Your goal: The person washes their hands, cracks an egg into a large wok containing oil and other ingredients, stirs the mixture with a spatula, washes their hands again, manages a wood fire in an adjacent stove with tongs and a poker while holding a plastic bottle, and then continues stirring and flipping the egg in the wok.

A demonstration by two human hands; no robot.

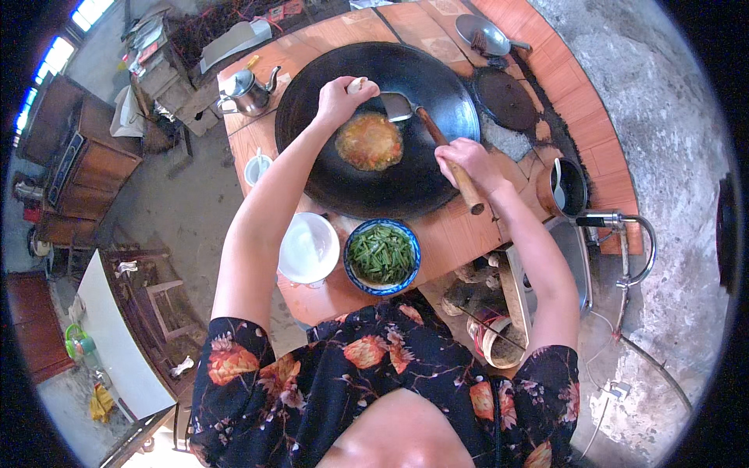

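My right hand (472,165) is closed around the wooden handle of a wok spatula (431,123). The spatula's metal blade sits inside a large black wok (312,175), at the far edge of an orange-yellow, egg-like mixture (370,142) with reddish and green bits. Over the wok's left part, my left hand (343,103) pinches a small pale rounded piece; its kind is too small to tell. The fingers are close to the blade's left side. On the near side of the wok stand a blue-patterned bowl of cut green vegetables (382,256) and a white bowl (310,248).
A metal kettle (250,93) and a small cup with a spoon (257,167) stand left of the wok. To the right are a ladle (484,35), a dark round lid (505,99), a dark pot with a spoon (573,187), and a sink (573,265) with a curved faucet (646,249).
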